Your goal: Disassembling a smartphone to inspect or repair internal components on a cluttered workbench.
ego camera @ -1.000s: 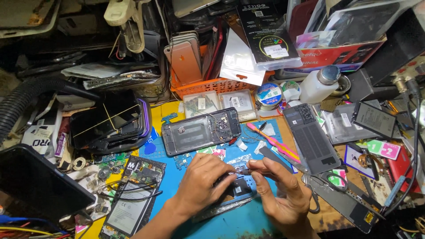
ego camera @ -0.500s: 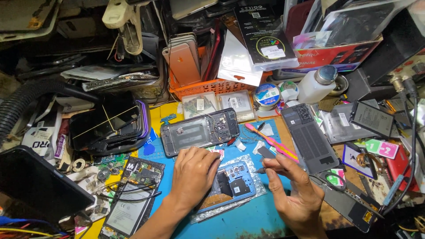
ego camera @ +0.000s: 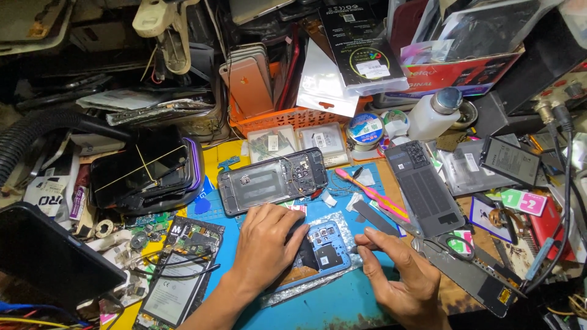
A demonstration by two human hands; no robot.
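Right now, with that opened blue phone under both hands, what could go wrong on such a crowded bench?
The left hand pins the blue phone while the right hand pinches something tiny at its edge; a slip might scratch the exposed parts. Small scraps could vanish among the clutter on the blue mat. The loose wires nearby might snag a wrist.

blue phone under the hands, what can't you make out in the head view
- Blue phone: the left hand covers its left part in the head view.
- Right hand: its fingertips pinch something too small to identify; whether the grip is closed on a tool is unclear.
- Black tablet: cut off by the left edge.
- Opened phone frame: its inner parts are too small to name.
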